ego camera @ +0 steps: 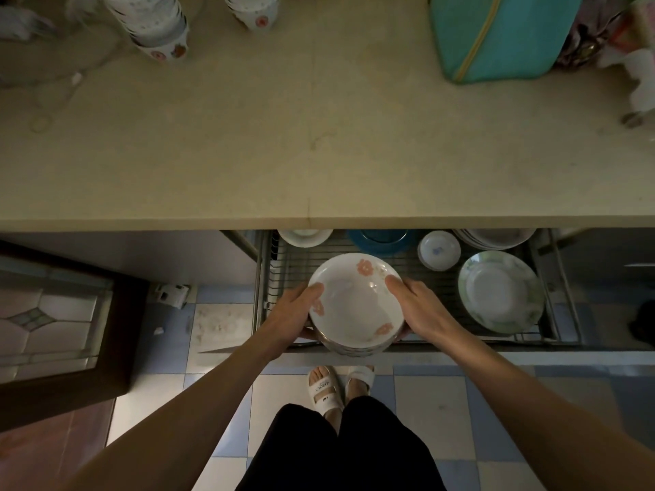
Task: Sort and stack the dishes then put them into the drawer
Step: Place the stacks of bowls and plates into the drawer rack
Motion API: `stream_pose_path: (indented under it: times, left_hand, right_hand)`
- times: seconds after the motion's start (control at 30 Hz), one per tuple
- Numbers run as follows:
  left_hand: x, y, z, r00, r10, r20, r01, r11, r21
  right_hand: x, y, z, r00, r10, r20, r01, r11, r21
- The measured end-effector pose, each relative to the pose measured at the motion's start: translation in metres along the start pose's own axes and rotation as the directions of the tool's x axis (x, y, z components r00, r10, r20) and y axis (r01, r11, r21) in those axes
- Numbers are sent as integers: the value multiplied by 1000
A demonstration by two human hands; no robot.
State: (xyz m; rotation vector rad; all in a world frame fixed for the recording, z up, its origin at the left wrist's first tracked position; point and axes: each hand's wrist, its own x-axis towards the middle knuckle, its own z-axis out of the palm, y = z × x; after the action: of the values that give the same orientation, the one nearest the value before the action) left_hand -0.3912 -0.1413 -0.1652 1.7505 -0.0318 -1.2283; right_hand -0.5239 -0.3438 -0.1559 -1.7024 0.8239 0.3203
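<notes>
A person lowers a stack of floral bowls toward the open wire drawer under the tabletop. The left hand and right hand are clamped on opposite sides of the stack, thumbs hooked over the top rim, fingers beneath. The stack sits over the drawer's front left part, at its front edge; whether it already rests on the wire cannot be told.

Inside the drawer, a green plate lies right of the stack, a small bowl behind and to the right, and a blue dish and white dishes at the back, partly under the tabletop.

The main risk is likely the front rail: set down too near it, the stack could tip outward onto the tiled floor. A thumb slipping on the glazed rim could let the lower bowls slide apart. Swinging right could knock the green plate. More stacked bowls wait at the back of the tabletop.
</notes>
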Motion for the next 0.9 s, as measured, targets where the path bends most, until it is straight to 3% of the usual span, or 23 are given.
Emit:
stream_pose_path:
  times: [0.27, 0.47, 0.67, 0.9]
  left_hand:
    - [1, -21, -8, 999, -41, 32, 40, 999, 15]
    - [14, -30, -11, 997, -80, 0, 80, 997, -12]
    - [52, -44, -12, 984, -136, -118, 96, 951, -293]
    - [100, -77, -16, 963, -196, -183, 61, 825, -562]
  right_hand:
    - [-9, 14, 19, 995, 90, 49, -95, 987, 128]
    - [14, 23, 24, 989, 107, 97, -115, 990, 76]
    - [79, 20, 28, 987, 14, 162, -5, 998, -56]
    - [152, 54, 52, 975, 75, 208, -53, 992, -110]
